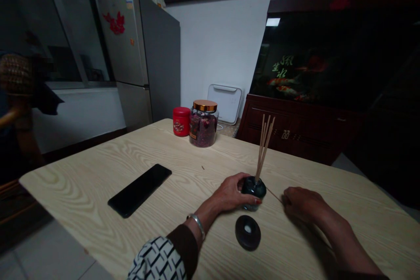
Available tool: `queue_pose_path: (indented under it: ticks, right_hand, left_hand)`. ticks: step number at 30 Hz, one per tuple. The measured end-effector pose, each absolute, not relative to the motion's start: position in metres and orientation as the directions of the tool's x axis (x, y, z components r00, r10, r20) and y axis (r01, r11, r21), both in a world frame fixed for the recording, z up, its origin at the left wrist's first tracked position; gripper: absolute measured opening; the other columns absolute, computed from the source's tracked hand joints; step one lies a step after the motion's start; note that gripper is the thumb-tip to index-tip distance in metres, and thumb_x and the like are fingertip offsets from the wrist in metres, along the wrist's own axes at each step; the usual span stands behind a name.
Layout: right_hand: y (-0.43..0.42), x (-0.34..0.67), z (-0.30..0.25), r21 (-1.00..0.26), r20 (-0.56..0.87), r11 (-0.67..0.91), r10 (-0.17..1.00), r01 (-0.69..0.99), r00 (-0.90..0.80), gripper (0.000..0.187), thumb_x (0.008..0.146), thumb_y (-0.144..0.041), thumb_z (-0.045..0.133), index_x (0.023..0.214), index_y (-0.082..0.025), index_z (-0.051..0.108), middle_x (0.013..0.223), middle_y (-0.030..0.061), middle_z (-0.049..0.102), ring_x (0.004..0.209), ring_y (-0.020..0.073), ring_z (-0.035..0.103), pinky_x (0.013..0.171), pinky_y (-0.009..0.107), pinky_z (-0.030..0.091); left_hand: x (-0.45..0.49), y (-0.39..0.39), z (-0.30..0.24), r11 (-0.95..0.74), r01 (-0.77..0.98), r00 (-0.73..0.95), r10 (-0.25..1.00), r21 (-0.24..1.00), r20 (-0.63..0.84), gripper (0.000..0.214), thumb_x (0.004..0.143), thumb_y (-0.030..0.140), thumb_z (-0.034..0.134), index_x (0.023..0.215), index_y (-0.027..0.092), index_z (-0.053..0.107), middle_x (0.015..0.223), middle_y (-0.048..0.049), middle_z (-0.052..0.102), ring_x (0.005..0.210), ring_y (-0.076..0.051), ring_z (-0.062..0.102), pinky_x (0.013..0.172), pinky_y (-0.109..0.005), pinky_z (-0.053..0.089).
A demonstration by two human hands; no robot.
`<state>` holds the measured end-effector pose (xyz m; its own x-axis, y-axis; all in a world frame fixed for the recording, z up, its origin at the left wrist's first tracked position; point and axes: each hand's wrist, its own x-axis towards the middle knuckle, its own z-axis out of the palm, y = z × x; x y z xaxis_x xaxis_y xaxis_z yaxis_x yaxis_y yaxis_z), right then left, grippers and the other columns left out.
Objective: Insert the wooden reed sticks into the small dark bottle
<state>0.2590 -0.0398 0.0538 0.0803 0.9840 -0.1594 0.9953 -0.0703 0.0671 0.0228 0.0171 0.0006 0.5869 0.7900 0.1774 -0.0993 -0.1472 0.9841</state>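
Observation:
My left hand (233, 193) is wrapped round a small dark round bottle (254, 189) standing on the wooden table (98, 175). Several thin reed sticks (264, 146) stand upright in the bottle's neck. My right hand (300, 203) rests on the table just right of the bottle, its fingers pinched on one thin stick (274, 194) lying on the tabletop. A round dark cap (248, 232) with a pale centre lies flat in front of the bottle, near my left wrist.
A black phone (140, 190) lies face down on the table's left part. A red tin (181, 121) and a gold-lidded glass jar (204, 123) stand at the far edge. Beyond are a fridge (141, 52), a white appliance (225, 103) and a fish tank (328, 52).

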Motion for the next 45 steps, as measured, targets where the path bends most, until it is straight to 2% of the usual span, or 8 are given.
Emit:
queue_pose_path:
  ticks: [6,10,13,15,19,26,39,45]
  right_hand:
    - [-0.036,0.27,0.06,-0.046,-0.022,-0.065,0.998,0.997,0.064,0.011,0.075,-0.023,0.056,0.073,-0.021,0.066,0.082,0.0113,0.073,0.073,0.0258,0.067,0.058,0.031,0.035]
    - [-0.03,0.281,0.071,-0.473,0.29,0.061,0.953,0.879,0.091,0.01,0.078,-0.03,0.058,0.079,-0.021,0.063,0.069,0.0032,0.07,0.065,0.0199,0.064,0.061,0.03,0.043]
    - [-0.03,0.275,0.085,-0.774,0.431,0.184,0.854,0.606,0.292,0.034,0.074,-0.04,0.07,0.099,-0.019,0.065,0.073,0.0029,0.071,0.064,0.0188,0.064,0.056,0.029,0.045]
    - [-0.033,0.263,0.095,-0.877,0.444,0.281,0.786,0.39,0.431,0.042,0.069,-0.041,0.078,0.102,-0.019,0.067,0.077,0.0035,0.072,0.065,0.0169,0.063,0.052,0.026,0.044]
    - [-0.041,0.235,0.111,-0.868,0.461,0.476,0.665,0.142,0.588,0.035,0.064,-0.034,0.085,0.092,-0.02,0.069,0.08,0.0023,0.071,0.07,0.0139,0.065,0.052,0.02,0.045]
    - [-0.046,0.204,0.11,-0.767,0.624,0.569,0.558,0.295,0.546,0.029,0.072,-0.029,0.082,0.096,-0.02,0.068,0.084,0.0025,0.071,0.076,0.0163,0.066,0.053,0.023,0.049]
    - [-0.038,0.194,0.085,-0.804,0.509,0.333,0.814,0.493,0.28,0.032,0.081,-0.043,0.07,0.103,-0.021,0.063,0.088,0.0054,0.071,0.079,0.0202,0.067,0.064,0.031,0.051]
    - [-0.031,0.202,0.072,-0.766,0.465,0.317,0.874,0.559,0.141,0.024,0.082,-0.042,0.068,0.093,-0.02,0.064,0.083,0.0041,0.068,0.079,0.0203,0.065,0.07,0.033,0.05]
  left_hand:
    - [0.023,0.016,0.002,-0.141,-0.127,0.598,0.779,0.982,0.189,0.07,0.057,0.028,0.09,0.12,0.013,0.064,0.106,-0.0101,0.07,0.097,-0.023,0.064,0.087,-0.033,0.048]
    - [0.023,0.017,0.001,-0.159,-0.121,0.593,0.78,0.98,0.2,0.071,0.056,0.029,0.091,0.12,0.013,0.064,0.107,-0.0105,0.07,0.098,-0.023,0.064,0.087,-0.034,0.048]
    - [0.023,0.017,0.002,-0.153,-0.119,0.593,0.781,0.981,0.194,0.071,0.056,0.029,0.091,0.12,0.013,0.064,0.107,-0.0108,0.07,0.097,-0.023,0.064,0.087,-0.034,0.048]
    - [0.023,0.017,0.001,-0.157,-0.114,0.591,0.783,0.981,0.194,0.071,0.056,0.03,0.091,0.119,0.013,0.064,0.106,-0.0104,0.071,0.096,-0.023,0.064,0.086,-0.033,0.049]
    - [0.022,0.017,-0.001,-0.167,-0.097,0.585,0.788,0.981,0.192,0.072,0.055,0.032,0.092,0.12,0.014,0.064,0.104,-0.0099,0.071,0.095,-0.022,0.064,0.084,-0.032,0.048]
    - [0.022,0.018,-0.002,-0.184,-0.093,0.59,0.781,0.979,0.203,0.072,0.057,0.034,0.091,0.12,0.015,0.064,0.106,-0.0092,0.07,0.096,-0.022,0.063,0.083,-0.031,0.047]
    - [0.022,0.016,-0.001,-0.177,-0.126,0.592,0.777,0.976,0.217,0.069,0.058,0.032,0.09,0.12,0.014,0.064,0.105,-0.0091,0.07,0.096,-0.022,0.064,0.084,-0.031,0.048]
    - [0.022,0.016,0.0,-0.179,-0.098,0.582,0.787,0.979,0.203,0.072,0.057,0.032,0.09,0.121,0.014,0.063,0.106,-0.0096,0.07,0.097,-0.023,0.063,0.085,-0.033,0.048]
